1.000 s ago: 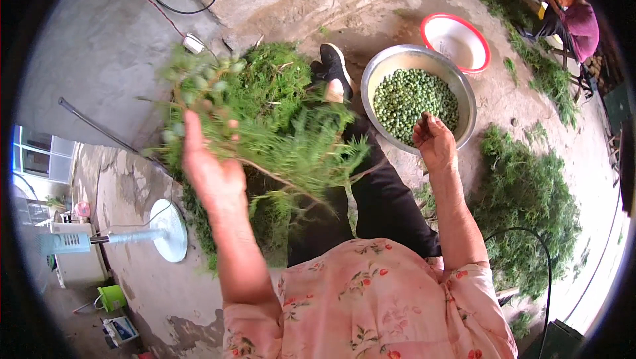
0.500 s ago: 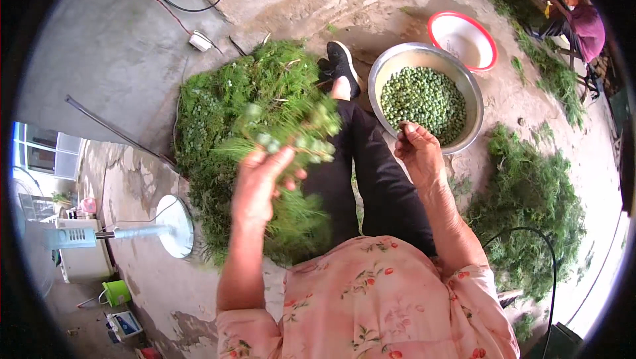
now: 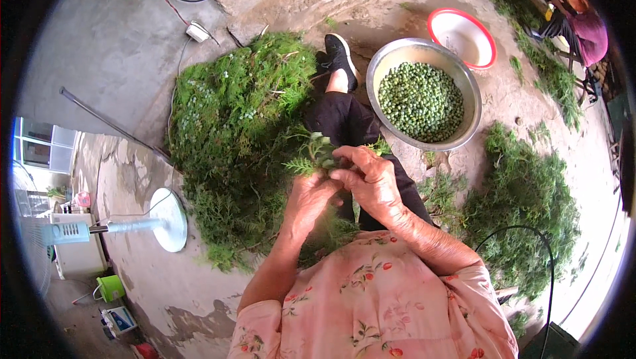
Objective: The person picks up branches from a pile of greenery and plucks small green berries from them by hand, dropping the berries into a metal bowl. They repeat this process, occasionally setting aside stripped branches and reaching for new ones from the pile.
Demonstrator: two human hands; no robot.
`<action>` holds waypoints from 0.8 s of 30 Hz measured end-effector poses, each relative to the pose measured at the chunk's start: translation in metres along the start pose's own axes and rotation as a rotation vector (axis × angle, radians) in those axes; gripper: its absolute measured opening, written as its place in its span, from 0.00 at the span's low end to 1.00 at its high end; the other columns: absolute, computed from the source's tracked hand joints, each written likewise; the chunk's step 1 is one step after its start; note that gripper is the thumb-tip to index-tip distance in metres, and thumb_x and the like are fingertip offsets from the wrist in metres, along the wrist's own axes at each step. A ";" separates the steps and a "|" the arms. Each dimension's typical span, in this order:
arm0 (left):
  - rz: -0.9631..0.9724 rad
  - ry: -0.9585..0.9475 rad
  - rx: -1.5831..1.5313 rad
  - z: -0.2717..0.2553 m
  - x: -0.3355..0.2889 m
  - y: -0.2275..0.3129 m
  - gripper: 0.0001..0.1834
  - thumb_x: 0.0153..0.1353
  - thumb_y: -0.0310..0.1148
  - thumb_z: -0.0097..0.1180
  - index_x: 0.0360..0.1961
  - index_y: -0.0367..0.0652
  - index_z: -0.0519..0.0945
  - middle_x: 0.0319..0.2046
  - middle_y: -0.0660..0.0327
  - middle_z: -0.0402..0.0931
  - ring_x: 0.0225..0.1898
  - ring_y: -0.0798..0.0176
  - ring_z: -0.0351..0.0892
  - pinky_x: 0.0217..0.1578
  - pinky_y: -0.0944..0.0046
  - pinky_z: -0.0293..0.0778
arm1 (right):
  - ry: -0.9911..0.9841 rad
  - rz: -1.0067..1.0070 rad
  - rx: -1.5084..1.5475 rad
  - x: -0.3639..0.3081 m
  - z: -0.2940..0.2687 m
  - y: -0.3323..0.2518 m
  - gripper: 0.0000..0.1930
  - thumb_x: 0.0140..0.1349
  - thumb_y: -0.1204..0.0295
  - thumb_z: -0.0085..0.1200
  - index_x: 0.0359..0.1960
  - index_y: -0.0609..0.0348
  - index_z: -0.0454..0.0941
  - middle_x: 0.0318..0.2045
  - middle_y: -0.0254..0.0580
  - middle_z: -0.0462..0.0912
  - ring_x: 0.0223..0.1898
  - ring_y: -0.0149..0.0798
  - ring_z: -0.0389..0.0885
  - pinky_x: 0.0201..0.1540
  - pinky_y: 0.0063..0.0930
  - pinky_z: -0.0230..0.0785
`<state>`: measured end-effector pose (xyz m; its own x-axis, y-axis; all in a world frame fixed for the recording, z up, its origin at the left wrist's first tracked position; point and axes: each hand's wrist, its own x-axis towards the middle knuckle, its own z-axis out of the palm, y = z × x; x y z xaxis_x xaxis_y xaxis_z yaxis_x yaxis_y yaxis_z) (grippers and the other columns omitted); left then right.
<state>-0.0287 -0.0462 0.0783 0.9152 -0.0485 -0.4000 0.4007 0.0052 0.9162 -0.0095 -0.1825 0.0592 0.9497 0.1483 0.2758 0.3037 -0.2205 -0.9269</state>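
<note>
My left hand [image 3: 311,201] is closed round a leafy evergreen sprig [image 3: 311,155] with flat, scale-like green foliage, held above my lap. My right hand [image 3: 371,183] meets it there, thumb and fingers pinched on the sprig's right side; what lies between those fingertips is partly hidden. Left of my legs a large heap of cut evergreen branches [image 3: 232,120] bears pale green seed cones. Ahead to the right stands a metal basin [image 3: 474,110], partly filled with loose green cones [image 3: 422,102].
A white basin with a red rim [image 3: 491,39] sits behind the metal one. More branches [image 3: 523,206] lie at the right. A pale blue fan [image 3: 169,223] lies toward the left, near a metal rod [image 3: 106,123] and a power socket [image 3: 197,31]. Another person [image 3: 588,37] sits far right.
My right hand has left the metal basin's edge and come in to the sprig. My left hand has moved right and nearer with the sprig, over my lap.
</note>
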 end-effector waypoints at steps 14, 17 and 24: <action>0.122 -0.080 0.319 -0.016 0.006 -0.024 0.06 0.56 0.28 0.53 0.27 0.36 0.78 0.24 0.63 0.77 0.18 0.75 0.69 0.13 0.75 0.63 | -0.143 0.162 0.107 -0.002 0.002 0.016 0.08 0.51 0.80 0.56 0.34 0.67 0.75 0.23 0.40 0.77 0.21 0.30 0.75 0.25 0.22 0.67; 0.025 -0.145 0.242 -0.017 0.007 -0.024 0.07 0.56 0.30 0.54 0.26 0.37 0.79 0.24 0.63 0.77 0.18 0.75 0.70 0.12 0.76 0.60 | -0.310 0.594 0.473 0.006 -0.014 0.001 0.05 0.54 0.81 0.54 0.33 0.67 0.75 0.20 0.33 0.75 0.19 0.21 0.70 0.20 0.16 0.63; -0.082 -0.101 0.092 -0.017 0.005 -0.026 0.08 0.57 0.32 0.54 0.30 0.38 0.78 0.23 0.64 0.78 0.20 0.75 0.73 0.13 0.79 0.60 | -0.353 0.675 0.557 0.010 -0.020 0.017 0.07 0.57 0.77 0.49 0.37 0.66 0.73 0.20 0.34 0.74 0.19 0.23 0.71 0.23 0.16 0.66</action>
<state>-0.0339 -0.0300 0.0523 0.8688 -0.1457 -0.4732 0.4640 -0.0939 0.8808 0.0072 -0.2039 0.0511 0.8057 0.4606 -0.3724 -0.4693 0.1127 -0.8758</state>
